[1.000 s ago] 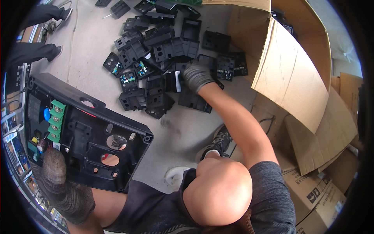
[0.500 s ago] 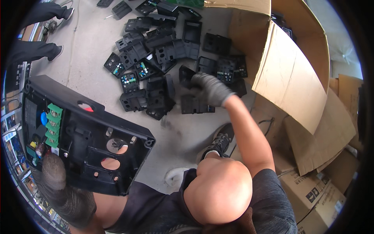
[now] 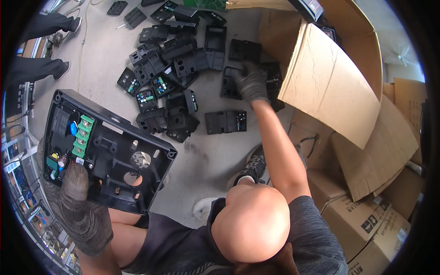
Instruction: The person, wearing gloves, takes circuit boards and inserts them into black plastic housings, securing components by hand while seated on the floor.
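My left hand (image 3: 75, 201), in a dark knitted glove, holds a large black plastic housing (image 3: 107, 181) tilted at the lower left. Its thumb presses on the inner side, beside a green terminal block (image 3: 83, 136) and a blue disc-shaped component (image 3: 73, 128). My right hand (image 3: 253, 83), also gloved and slightly blurred, is stretched out to the right side of the parts on the floor. Its fingers are closed at the edge of a smaller black plastic housing (image 3: 230, 85); the fingertips are partly hidden. A separate black housing with a small circuit board (image 3: 225, 122) lies nearer to me.
Several black housings (image 3: 176, 62), some with circuit boards, lie heaped on the grey floor. An open cardboard box (image 3: 330, 87) stands at the right, with stacked cartons (image 3: 353, 220) below it. Another person's legs (image 3: 43, 66) show at the upper left.
My right hand has moved right and slightly away, and the dark piece it had tilted at the pile's near side has left that spot. The housing in my left hand has turned slightly.
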Action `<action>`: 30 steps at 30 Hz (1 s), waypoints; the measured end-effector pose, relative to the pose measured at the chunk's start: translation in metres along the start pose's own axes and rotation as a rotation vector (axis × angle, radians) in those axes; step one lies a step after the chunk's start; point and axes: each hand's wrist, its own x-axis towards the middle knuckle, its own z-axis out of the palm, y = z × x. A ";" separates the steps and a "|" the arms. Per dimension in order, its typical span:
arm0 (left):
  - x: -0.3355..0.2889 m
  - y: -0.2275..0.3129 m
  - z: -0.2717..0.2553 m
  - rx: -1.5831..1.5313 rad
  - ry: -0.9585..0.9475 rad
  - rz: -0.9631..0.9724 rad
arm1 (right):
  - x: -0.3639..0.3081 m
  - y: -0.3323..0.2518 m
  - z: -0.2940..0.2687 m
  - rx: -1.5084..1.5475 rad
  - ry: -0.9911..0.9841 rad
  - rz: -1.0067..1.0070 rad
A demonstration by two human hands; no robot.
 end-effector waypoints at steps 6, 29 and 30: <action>-0.011 0.026 0.030 0.011 0.295 0.011 | -0.026 -0.068 0.063 -0.463 0.015 0.032; -0.004 0.020 0.003 0.008 0.060 0.071 | -0.032 -0.021 0.084 1.599 -0.519 0.642; -0.002 0.017 -0.003 0.016 -0.058 0.017 | -0.033 -0.021 0.077 1.435 -0.356 0.746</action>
